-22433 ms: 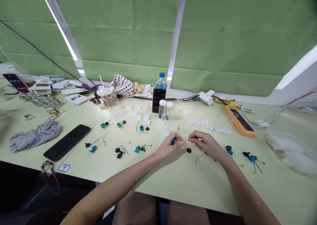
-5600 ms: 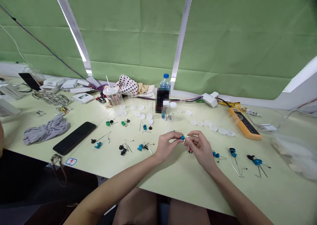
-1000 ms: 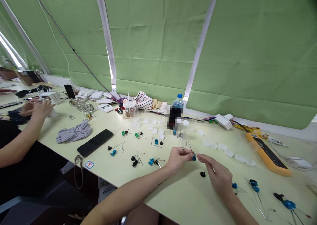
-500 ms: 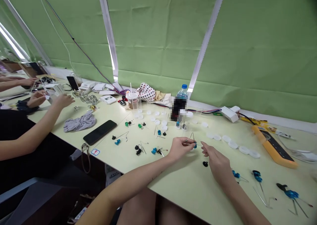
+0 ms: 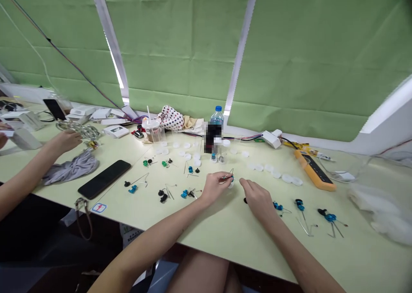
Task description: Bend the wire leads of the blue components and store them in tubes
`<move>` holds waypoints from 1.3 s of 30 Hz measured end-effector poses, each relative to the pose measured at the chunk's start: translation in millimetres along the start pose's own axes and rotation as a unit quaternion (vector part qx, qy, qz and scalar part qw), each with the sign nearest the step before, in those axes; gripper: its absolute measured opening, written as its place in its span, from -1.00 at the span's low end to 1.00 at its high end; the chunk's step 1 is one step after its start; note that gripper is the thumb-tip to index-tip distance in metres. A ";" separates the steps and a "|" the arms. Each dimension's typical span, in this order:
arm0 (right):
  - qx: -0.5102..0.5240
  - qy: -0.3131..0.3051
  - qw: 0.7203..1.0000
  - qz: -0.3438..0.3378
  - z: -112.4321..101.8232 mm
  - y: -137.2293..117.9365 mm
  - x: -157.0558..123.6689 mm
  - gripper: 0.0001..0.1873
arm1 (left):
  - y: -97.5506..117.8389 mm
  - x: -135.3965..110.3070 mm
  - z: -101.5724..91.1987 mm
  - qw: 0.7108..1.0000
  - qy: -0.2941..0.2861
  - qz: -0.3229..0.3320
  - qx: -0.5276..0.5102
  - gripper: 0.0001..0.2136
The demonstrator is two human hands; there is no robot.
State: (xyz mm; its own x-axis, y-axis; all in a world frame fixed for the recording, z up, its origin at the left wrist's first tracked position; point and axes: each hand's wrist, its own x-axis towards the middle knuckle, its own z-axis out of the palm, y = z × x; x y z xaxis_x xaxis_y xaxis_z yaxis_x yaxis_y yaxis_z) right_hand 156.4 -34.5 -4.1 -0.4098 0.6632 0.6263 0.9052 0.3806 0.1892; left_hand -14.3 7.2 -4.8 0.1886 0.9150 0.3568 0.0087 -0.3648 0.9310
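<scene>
My left hand (image 5: 216, 187) pinches a small blue part (image 5: 232, 179) above the table, with a bent metal wire (image 5: 231, 171) sticking up by the fingertips. My right hand (image 5: 258, 196) is closed just to its right, its fingertips on a thin light rod that reaches toward the blue part. A black round piece (image 5: 245, 200) lies partly hidden beside the right hand. Around my hands are sets of small blue parts (image 5: 184, 193), black knobs and bent wires. More blue parts (image 5: 330, 217) with wires lie to the right.
White round caps (image 5: 277, 174) run across the table behind my hands. An orange meter-like device (image 5: 314, 171) lies at the right, and a black phone (image 5: 104, 178) at the left. A water bottle (image 5: 218, 116) stands at the back. A co-worker's arm (image 5: 48, 157) reaches in from the left.
The view has swung to the right, so everything sits further left. My hands stay close together at the blue part. The co-worker's hand remains over the left side of the table.
</scene>
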 end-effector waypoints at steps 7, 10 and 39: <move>-0.078 0.016 0.997 -0.020 -11.5 -0.5 3.9 -0.67 | 1.6 -4.1 3.9 1.000 -0.001 -0.009 -0.003 -0.79; -0.079 0.004 0.996 -0.046 -12.8 -2.8 6.0 -0.69 | 1.0 -4.0 2.8 1.000 0.000 -0.012 0.000 -0.79; 0.656 -0.265 0.635 0.311 -9.5 18.4 10.1 -0.64 | 6.1 6.4 -1.0 0.988 -0.127 -0.080 -0.022 -0.79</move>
State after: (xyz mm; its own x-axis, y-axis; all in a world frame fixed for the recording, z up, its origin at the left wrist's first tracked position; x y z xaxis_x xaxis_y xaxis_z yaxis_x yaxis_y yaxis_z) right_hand 170.0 -26.9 12.9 -0.3138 0.9396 -0.1367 0.1803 -0.0824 -0.9802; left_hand -14.0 11.0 3.2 0.4283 0.8856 0.1795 0.0165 -0.2063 0.9784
